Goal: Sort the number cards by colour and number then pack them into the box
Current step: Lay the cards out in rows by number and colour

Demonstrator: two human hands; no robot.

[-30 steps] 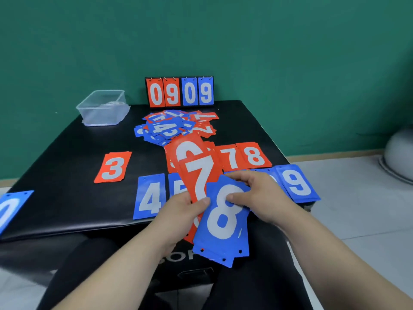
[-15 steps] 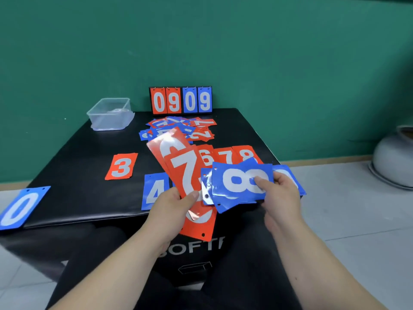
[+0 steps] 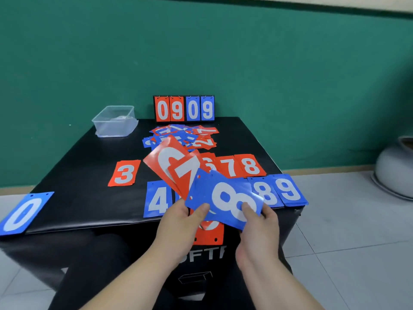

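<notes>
My left hand (image 3: 181, 222) grips a fan of red number cards (image 3: 176, 168) over the table's front edge. Blue 8 cards (image 3: 225, 202) lie across that fan, pinched by my right hand (image 3: 259, 222) with my left thumb touching them too. Sorted on the black table (image 3: 85, 175) are a red 3 (image 3: 124, 173), red 6, 7 and 8 (image 3: 237, 166), a blue 4 (image 3: 156, 200), blue 8 and 9 (image 3: 281, 191) and a blue 0 (image 3: 22, 214) at the left corner. An unsorted pile (image 3: 185, 136) lies further back. The clear plastic box (image 3: 115, 120) stands at the back left.
A flip scoreboard (image 3: 184, 108) reading 0909 stands at the table's back edge against the green wall. A grey pot (image 3: 395, 166) sits on the tiled floor to the right. My dark-clad legs are below the table front.
The blue 8 cards have turned sideways and moved back onto the red fan, where my left thumb now touches them. The red fan has tilted further left.
</notes>
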